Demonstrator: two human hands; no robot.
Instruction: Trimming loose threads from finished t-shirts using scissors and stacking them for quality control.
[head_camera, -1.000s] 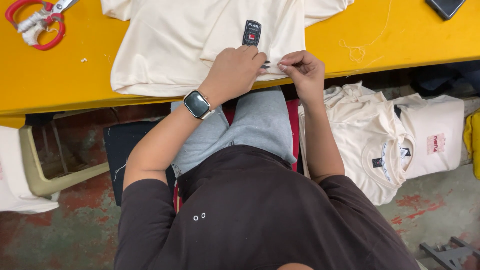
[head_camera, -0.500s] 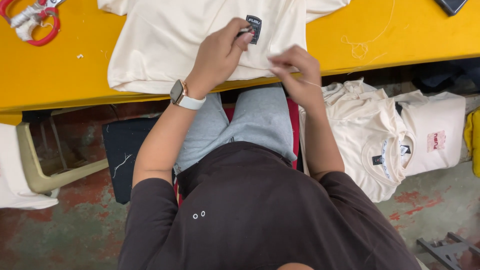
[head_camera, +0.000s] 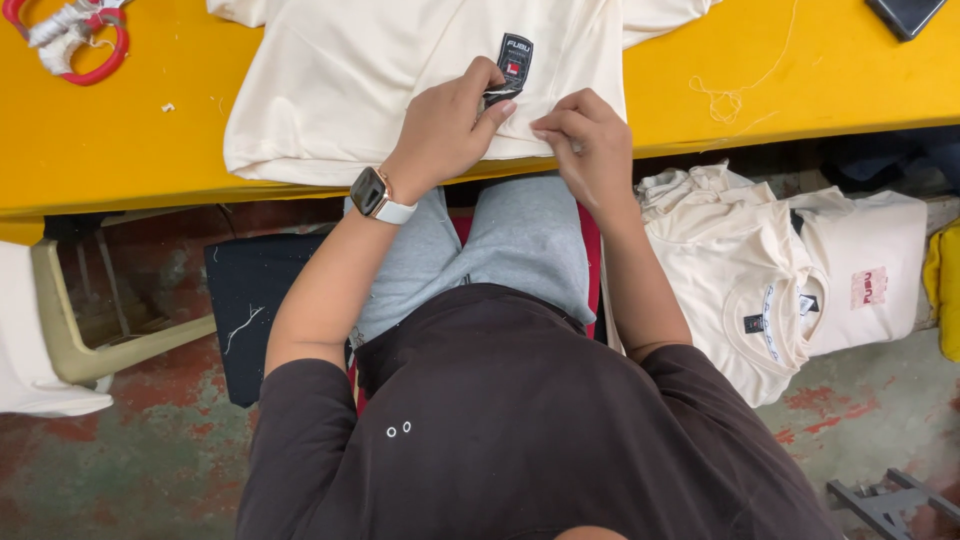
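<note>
Lying far left of the grip, at the table's top corner, red-handled scissors (head_camera: 75, 45) wrapped in white cord rest on the yellow table (head_camera: 130, 140). Nearer in, a cream garment (head_camera: 350, 80) is spread over the table, its lower edge hanging at the table's front. The left hand (head_camera: 445, 130), with a smartwatch (head_camera: 372, 192) on its wrist, curls its thumb and forefinger together, pinching a small dark tool just below a black sewn-on label (head_camera: 515, 58); I cannot tell what the tool is. Half a second ago this hand sat higher, covering the label's left edge; now it has dropped below it and the label shows whole. Just right of the grip, the right hand (head_camera: 590, 140) presses its pinched fingertips down on the cloth, almost touching the left hand's fingers; earlier it sat slightly lower and further apart. Further right, a loose thread (head_camera: 735, 95) curls on the table. Below the table's edge, 2 cream shirts (head_camera: 790, 270) lie heaped on the floor beside the person's knee.
</note>
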